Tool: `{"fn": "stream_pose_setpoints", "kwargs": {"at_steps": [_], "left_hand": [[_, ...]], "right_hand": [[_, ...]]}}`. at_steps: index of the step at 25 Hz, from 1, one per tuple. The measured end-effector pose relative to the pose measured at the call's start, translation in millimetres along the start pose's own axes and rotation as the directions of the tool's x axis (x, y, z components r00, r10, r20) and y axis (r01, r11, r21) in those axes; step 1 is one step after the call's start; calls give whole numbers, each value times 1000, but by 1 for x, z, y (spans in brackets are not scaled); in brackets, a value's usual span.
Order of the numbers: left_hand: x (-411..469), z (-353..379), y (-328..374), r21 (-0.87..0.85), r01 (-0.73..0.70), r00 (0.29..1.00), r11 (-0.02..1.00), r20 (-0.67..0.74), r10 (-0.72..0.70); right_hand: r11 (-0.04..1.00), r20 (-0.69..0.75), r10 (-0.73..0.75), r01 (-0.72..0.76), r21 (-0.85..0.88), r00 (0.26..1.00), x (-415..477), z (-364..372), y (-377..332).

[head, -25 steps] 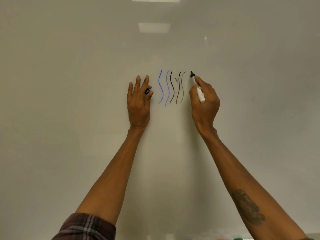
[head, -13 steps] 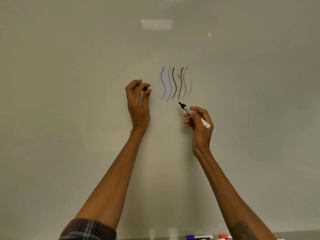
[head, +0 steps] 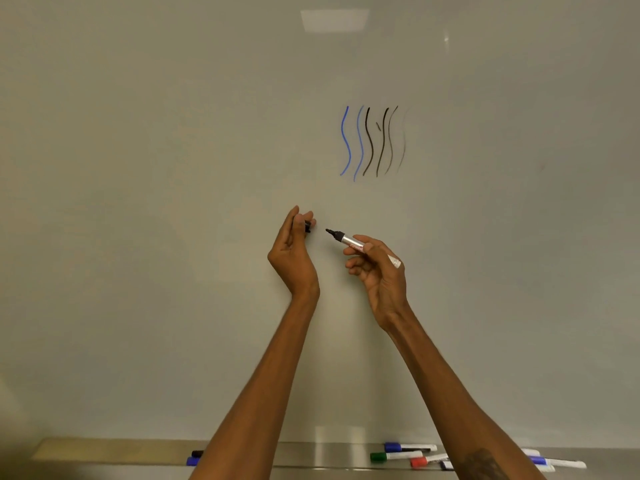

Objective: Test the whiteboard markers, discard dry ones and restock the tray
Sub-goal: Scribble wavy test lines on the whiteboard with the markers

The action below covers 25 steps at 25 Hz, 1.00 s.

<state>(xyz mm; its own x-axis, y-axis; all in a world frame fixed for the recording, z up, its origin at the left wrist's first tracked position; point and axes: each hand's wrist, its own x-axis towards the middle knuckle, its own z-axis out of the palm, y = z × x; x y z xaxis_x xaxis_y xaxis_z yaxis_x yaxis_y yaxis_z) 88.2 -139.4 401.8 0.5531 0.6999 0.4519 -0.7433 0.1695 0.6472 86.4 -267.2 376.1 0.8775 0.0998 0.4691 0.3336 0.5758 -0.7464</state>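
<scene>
Right hand grips the marker, tip aimed left at the cap pinched in the left hand; recapping looks next.

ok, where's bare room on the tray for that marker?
Two bare patches: the left end of the tray, up to the black-capped marker by the left forearm; and the stretch between that forearm and the green marker. Beyond it, around the right forearm, it's crowded.

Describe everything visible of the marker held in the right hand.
The marker is uncapped: black nib, black collar, pale glossy barrel with red print. It lies slanted, nib up-left toward the left hand, which pinches a black cap. The right hand grips the barrel's rear half; the nib seems off the whiteboard.
</scene>
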Motion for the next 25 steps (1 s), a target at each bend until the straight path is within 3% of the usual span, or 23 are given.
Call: {"fn": "stream_pose_setpoints", "kwargs": {"at_steps": [3, 5, 9, 15, 19, 25], "left_hand": [[-7, -1, 1, 33, -11, 1000, 999, -13, 12], [-4, 2, 7, 59, -75, 997, 995, 5, 74], [25, 18, 17, 139, -333, 937, 933, 161, 310], [83, 52, 34, 225, -637, 755, 737, 374, 538], [98, 61, 26, 288, -739, 665, 609, 458, 590], [102, 61, 15, 339, -789, 614, 512, 462, 640]], "right_hand": [[999, -12, -36, 36, -34, 999, 0, 1, -3], [985, -110, -154, 144, -99, 982, 6, 2, -16], [855, -249, -481, 388, -343, 841, 35, 4, -67], [539, -144, -745, 460, -706, 651, 69, 8, -106], [398, -50, -794, 454, -797, 606, 79, 1, -111], [252, 65, -833, 481, -840, 550, 91, -3, -117]]}}
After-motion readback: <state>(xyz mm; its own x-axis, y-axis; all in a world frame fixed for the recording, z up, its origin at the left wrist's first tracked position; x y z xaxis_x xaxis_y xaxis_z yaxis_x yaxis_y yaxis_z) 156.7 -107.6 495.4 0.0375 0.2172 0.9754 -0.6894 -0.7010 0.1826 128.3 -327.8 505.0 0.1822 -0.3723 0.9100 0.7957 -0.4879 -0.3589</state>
